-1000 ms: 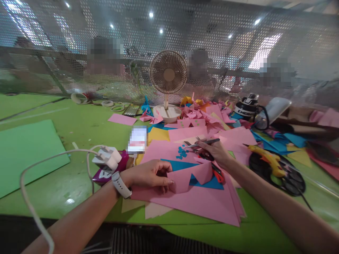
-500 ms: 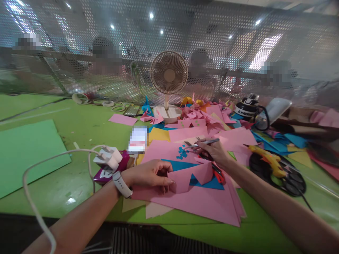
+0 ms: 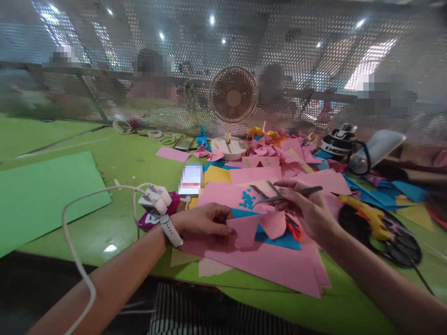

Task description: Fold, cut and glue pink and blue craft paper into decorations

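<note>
My left hand point(image 3: 211, 225), with a white watch on the wrist, pinches the left end of a folded pink paper strip point(image 3: 240, 232) that has a notch cut in it. Under the strip lies a blue sheet point(image 3: 279, 241), on top of larger pink sheets point(image 3: 272, 268). Metal tweezers point(image 3: 305, 191) are held in my right hand point(image 3: 303, 204), their tips beside a small heap of blue paper bits point(image 3: 247, 199). Below that hand, scissors with red handles point(image 3: 295, 229) rest on the papers, partly hidden.
A fan point(image 3: 233, 95) stands at the back beside piled pink folded papers. Left are a phone point(image 3: 191, 180), white chargers point(image 3: 155, 199) with a cable, and a green sheet point(image 3: 52, 195). A yellow glue gun point(image 3: 366, 216) on a black tray and a bottle point(image 3: 337, 142) are right.
My right hand has drawn back slightly to the right and nearer with the tweezers, uncovering more of the scissor blades. The view has shifted left. My left hand keeps the pink strip.
</note>
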The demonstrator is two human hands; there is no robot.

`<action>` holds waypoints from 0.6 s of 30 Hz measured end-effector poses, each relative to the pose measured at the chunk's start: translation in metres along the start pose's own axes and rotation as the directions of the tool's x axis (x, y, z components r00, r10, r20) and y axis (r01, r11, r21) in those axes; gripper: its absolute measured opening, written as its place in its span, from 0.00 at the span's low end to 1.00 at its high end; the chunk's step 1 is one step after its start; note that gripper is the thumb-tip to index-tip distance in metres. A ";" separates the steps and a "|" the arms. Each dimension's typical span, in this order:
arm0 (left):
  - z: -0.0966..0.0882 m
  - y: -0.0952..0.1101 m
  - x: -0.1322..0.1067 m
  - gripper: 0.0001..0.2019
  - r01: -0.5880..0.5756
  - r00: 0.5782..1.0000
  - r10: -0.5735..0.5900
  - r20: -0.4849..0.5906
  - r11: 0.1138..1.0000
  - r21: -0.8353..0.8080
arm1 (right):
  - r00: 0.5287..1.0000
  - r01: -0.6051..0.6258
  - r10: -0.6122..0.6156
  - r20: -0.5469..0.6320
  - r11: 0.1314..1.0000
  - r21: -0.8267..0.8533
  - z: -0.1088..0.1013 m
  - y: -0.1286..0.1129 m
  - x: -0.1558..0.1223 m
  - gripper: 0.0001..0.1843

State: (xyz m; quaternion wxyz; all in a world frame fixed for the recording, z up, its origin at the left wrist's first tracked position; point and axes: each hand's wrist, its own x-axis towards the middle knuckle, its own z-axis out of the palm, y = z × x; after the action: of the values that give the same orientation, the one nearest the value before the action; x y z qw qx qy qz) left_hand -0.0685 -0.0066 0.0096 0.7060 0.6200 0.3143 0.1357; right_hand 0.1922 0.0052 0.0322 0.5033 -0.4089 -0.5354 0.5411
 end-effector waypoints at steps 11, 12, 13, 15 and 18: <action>0.003 0.000 0.000 0.14 -0.021 1.000 0.021 -0.012 0.999 -0.040 | 0.997 -0.008 0.015 0.075 0.995 -0.103 0.018 0.019 -0.021 0.16; 0.003 -0.001 0.000 0.14 -0.028 1.000 0.028 -0.011 0.999 -0.043 | 0.997 -0.010 0.019 0.075 0.994 -0.113 0.017 0.019 -0.021 0.16; 0.003 -0.001 0.000 0.14 -0.034 0.999 0.034 -0.009 0.998 -0.045 | 0.997 -0.013 0.022 0.075 0.992 -0.125 0.017 0.019 -0.021 0.16; 0.004 -0.001 0.000 0.13 -0.035 0.999 0.034 -0.003 0.998 -0.048 | 0.996 -0.016 0.027 0.080 0.990 -0.141 0.017 0.019 -0.021 0.16; 0.004 0.000 0.000 0.13 -0.024 1.000 0.024 -0.002 0.998 -0.055 | 0.996 -0.011 0.024 0.084 0.988 -0.156 0.018 0.019 -0.021 0.14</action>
State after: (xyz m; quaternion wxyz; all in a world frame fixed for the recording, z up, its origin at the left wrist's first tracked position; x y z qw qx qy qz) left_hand -0.0658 -0.0094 0.0093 0.7211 0.6038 0.3035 0.1530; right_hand 0.1759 -0.0171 0.0128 0.4418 -0.4278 -0.5935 0.5193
